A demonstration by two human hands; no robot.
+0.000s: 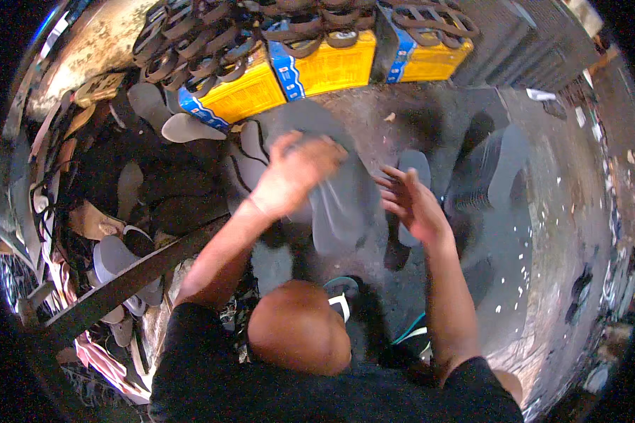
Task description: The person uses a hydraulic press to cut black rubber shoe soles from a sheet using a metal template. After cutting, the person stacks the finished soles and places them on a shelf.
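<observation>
Left hand (293, 173) clamped on grey rubber sandal sole (338, 211) at centre frame, right hand (410, 201) fingers spread apart beside it, yellow-and-blue cardboard boxes (324, 67) along the top held dark sandal straps (212, 42).

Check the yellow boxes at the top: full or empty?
Full: dark sandal straps heap above the rims of the yellow boxes.
</observation>
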